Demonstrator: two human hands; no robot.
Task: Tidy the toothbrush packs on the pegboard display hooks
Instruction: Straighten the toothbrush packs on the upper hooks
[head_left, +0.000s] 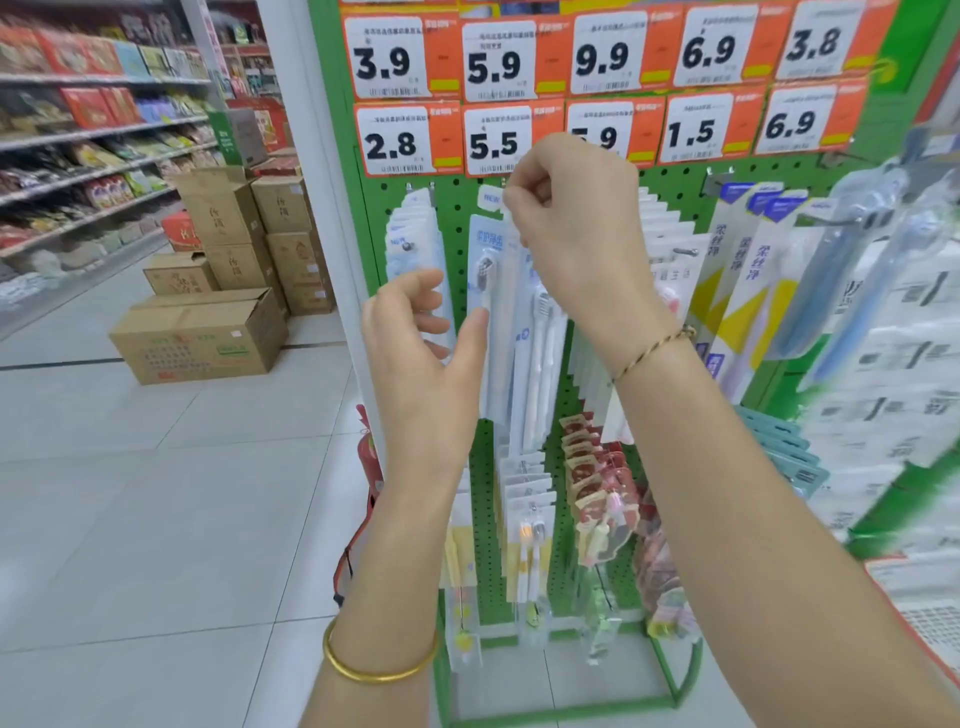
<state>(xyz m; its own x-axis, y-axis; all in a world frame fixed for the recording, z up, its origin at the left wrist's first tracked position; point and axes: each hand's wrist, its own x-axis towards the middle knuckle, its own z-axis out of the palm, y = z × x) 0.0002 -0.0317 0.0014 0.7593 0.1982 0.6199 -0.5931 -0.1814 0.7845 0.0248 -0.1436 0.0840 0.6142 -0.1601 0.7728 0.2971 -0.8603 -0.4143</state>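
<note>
Right grip (569, 218) pinches the top of a white-and-blue plastic toothbrush pack (493, 338); left grip (415, 338) hangs relaxed, thumb touching it. A loosened pinch could drop it.

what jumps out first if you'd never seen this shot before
Mid-frame, the right hand pinches the top of a white toothbrush pack, while the left hand is open beside it, thumb at the pack's edge. Above them, rows of orange and white price tags with big black numbers top the green pegboard. Off to the left, brown cardboard boxes sit stacked.
</note>
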